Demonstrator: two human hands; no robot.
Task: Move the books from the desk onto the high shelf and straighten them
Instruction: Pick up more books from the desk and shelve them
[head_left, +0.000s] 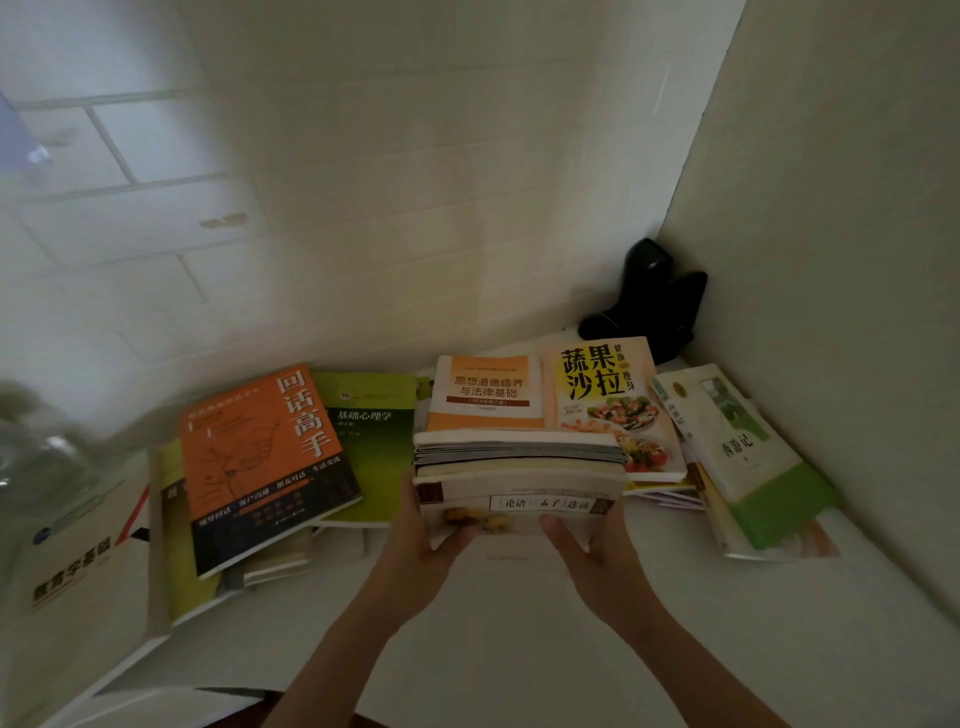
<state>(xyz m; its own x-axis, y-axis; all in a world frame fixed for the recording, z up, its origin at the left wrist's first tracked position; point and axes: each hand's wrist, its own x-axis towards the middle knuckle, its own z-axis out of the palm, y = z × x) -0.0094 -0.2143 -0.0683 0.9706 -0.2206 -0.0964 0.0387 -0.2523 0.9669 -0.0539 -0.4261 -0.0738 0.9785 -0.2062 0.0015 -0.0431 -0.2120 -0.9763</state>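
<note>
Holding a thick stack of paperback books up off the white shelf surface, left hand and right hand clamped on its two near corners, fingers curled under. Left of the fingers: orange-and-black paperback tilted over a green textbook. Right of them: white-and-green paperback, yellow salad cookbook. Beyond, in the corner: black plastic gadget.

You can read 回话高手 on the orange book, 基础心理学 on the green book and 思想道德修养与法律基础 on the orange-and-white book. The salad cookbook says 蔬果沙拉, the pale green book 西游记. The held stack's front book shows 论语, 孟子, 选读.
</note>
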